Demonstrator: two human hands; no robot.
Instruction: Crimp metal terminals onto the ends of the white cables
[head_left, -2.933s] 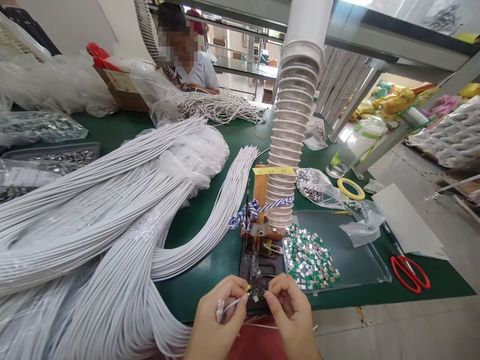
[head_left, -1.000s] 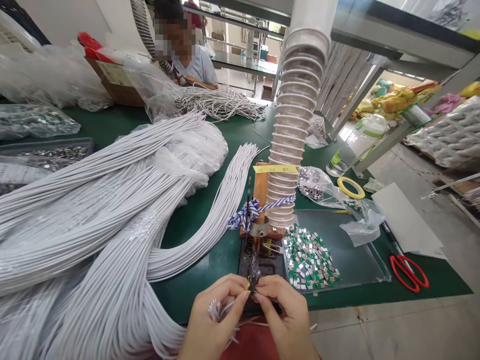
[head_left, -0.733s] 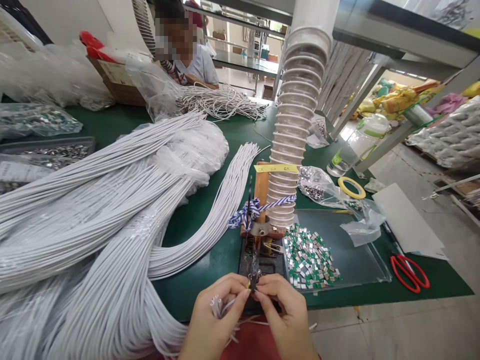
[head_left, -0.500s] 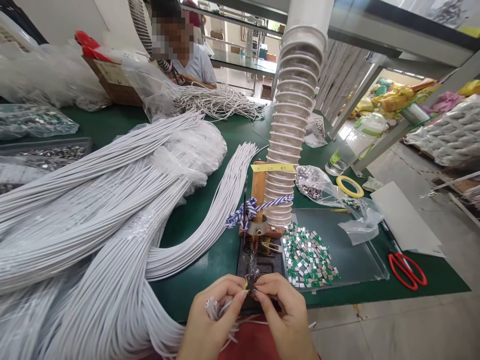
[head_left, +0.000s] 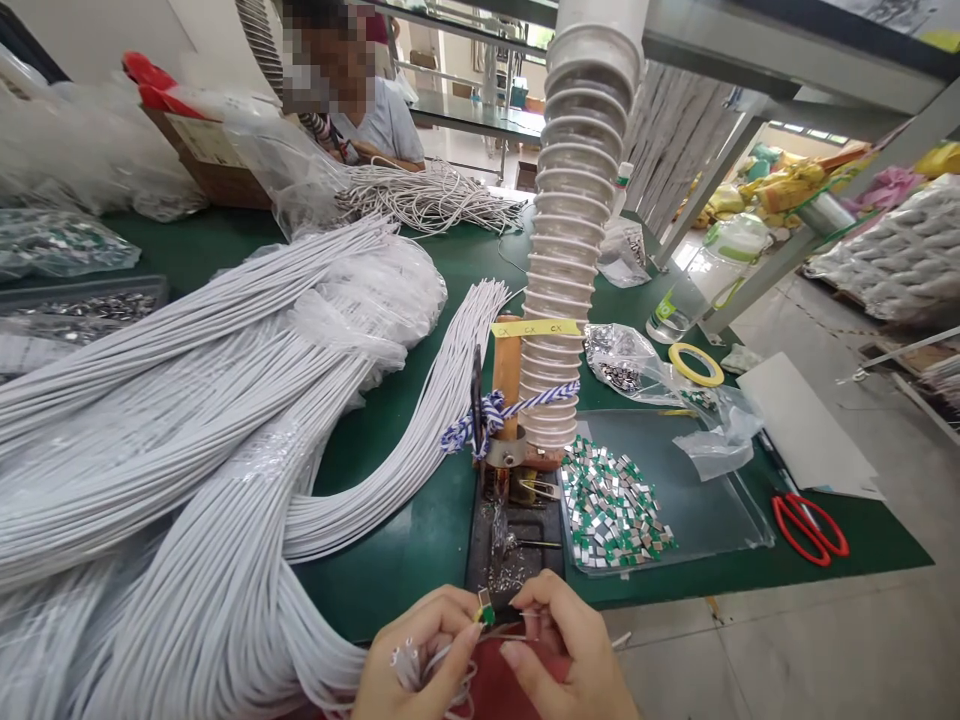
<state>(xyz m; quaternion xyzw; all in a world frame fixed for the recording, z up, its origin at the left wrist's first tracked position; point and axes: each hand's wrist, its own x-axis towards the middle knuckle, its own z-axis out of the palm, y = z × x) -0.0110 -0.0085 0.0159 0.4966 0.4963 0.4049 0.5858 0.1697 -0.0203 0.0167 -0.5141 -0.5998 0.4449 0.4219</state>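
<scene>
Pinching sm. green board (head_left: pixel 487 613) in L hand (head_left: pixel 426 650), near front edge of black stand (head_left: pixel 544 530). In R hand (head_left: pixel 564 645), holding thumb & index apart (can't tell if gripping thin strand (head_left: pixel 528 613)). Could drop or twist board if pinched too lightly, or snag on white cable ends (head_left: pixel 406 656) bunched in same L hand.

Red-handled scissors (head_left: pixel 813 530) near a white sheet (head_left: pixel 810 430), yellow tape roll (head_left: pixel 697 381) — lying flat; clear bottle (head_left: pixel 694 290), cardboard box (head_left: pixel 225 182)

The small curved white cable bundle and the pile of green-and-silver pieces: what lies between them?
In the head view, a strip of green tabletop, then the black base with its upright wooden-handled soldering iron.
</scene>
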